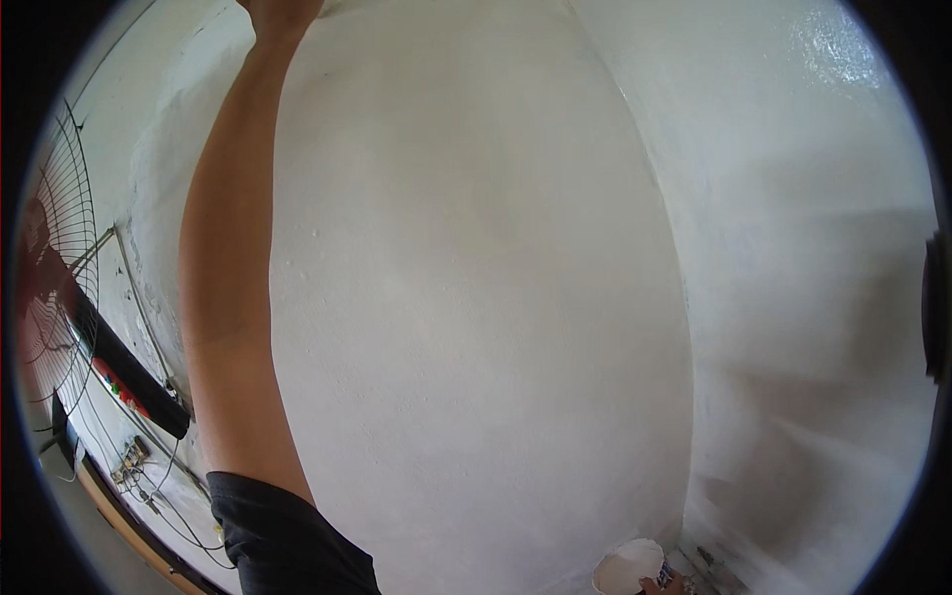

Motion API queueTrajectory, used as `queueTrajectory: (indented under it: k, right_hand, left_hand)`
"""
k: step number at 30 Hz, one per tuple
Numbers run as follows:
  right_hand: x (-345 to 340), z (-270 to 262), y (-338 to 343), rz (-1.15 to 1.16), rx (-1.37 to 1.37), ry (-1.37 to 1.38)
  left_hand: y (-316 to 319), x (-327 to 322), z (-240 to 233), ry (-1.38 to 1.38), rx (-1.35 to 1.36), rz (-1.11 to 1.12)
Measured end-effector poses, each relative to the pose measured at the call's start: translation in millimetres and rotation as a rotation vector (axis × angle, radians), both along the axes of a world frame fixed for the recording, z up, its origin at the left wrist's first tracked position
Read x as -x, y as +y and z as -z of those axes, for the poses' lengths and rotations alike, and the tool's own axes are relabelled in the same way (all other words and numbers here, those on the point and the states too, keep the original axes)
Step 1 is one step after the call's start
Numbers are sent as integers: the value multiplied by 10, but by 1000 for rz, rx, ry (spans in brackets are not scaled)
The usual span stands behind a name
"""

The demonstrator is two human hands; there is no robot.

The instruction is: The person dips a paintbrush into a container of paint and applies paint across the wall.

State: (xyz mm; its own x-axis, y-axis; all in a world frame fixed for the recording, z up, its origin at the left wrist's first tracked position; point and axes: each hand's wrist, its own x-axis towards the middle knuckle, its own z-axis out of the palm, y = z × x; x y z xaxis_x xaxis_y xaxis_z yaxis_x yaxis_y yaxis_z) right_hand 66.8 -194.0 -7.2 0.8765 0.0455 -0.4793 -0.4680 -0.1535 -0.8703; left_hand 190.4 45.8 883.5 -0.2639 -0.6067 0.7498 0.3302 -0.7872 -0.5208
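Note:
My left arm rises in front of a pale painted wall (476, 297), its dark sleeve at the bottom left. At the top edge only the wrist and a part of my left hand (281, 13) show; its fingers are cut off, so what it holds is hidden. Low on the right, my right hand (664, 585) grips the side of a small bucket (628, 567) with white, paint-like stuff inside. The bottom edge of the picture cuts off both the bucket and that hand.
A wall-side fan with a wire guard (78, 216) and dark body (134, 372) stands out at the left. Below it hang loose cables and an electrical fitting (132, 461). The right wall (788, 260) meets the front wall in a corner; a dark object (933, 309) shows at the right rim.

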Motion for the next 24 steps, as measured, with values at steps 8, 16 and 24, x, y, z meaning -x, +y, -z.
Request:
queueTrajectory:
  k: [8,16,24]
  right_hand:
    - [-180,168,-24,-31,200,84]
    - [-207,-72,-108,-117,231,-39]
    - [-24,-376,16,-114,189,-204]
  left_hand:
    - [186,-167,1009,148,-298,-262]
    - [221,-11,3560,534,-453,-323]
    - [147,1224,5497,944,-313,72]
